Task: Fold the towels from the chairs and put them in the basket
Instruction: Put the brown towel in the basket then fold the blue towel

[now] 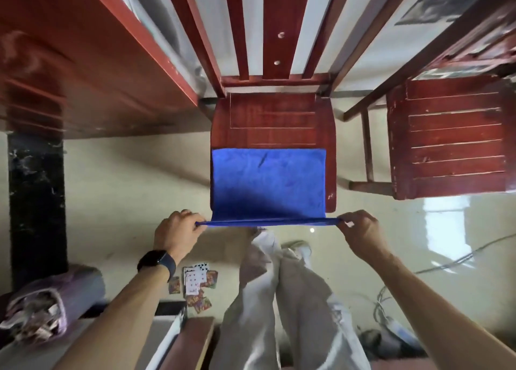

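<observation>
A blue towel (268, 182) lies spread over the front half of a red wooden chair seat (272, 115) in the middle of the view. Its near edge is lifted off the seat and pulled taut between my hands. My left hand (176, 231), with a dark watch on the wrist, pinches the near left corner. My right hand (361, 230) pinches the near right corner. No basket is in view.
A second red wooden chair (449, 138) stands to the right. A red table (83, 62) fills the upper left. Playing cards (196, 284) lie on the glossy floor by my legs. A purple bundle (42, 311) sits at lower left, cables (391, 302) at lower right.
</observation>
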A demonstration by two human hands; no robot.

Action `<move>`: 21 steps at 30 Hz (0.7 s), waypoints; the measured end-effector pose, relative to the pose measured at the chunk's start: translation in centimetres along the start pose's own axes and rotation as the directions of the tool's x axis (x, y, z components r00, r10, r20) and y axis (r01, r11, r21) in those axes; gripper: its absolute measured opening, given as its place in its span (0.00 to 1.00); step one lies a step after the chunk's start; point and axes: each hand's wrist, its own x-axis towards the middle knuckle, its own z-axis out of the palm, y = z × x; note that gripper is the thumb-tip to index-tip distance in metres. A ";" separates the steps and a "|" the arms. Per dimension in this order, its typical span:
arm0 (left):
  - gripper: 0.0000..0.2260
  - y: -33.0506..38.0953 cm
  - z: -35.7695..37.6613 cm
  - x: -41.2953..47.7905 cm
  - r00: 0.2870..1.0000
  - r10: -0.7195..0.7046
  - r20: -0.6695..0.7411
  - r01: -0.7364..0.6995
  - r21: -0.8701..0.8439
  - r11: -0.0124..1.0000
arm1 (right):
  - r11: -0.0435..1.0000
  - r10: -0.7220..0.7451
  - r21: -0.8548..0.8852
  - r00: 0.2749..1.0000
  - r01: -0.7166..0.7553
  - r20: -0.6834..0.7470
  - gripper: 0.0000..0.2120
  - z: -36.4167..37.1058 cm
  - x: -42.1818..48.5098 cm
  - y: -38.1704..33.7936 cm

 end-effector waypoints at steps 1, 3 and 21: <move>0.03 -0.2 0.0 0.7 0.997 -0.062 0.050 0.069 -0.138 0.988 | 0.991 0.067 0.117 0.997 -0.071 0.040 0.05 -0.1 0.6 -0.2; 0.02 -0.5 -0.2 2.4 0.972 -0.156 0.177 0.223 -0.481 0.848 | 0.919 0.168 0.341 0.979 -0.199 0.118 0.02 -0.6 1.9 -0.4; 0.12 1.8 1.9 18.1 0.919 -0.339 0.203 0.276 -0.944 0.182 | 0.758 0.380 0.612 0.916 -0.226 -0.132 0.09 4.2 16.9 -4.7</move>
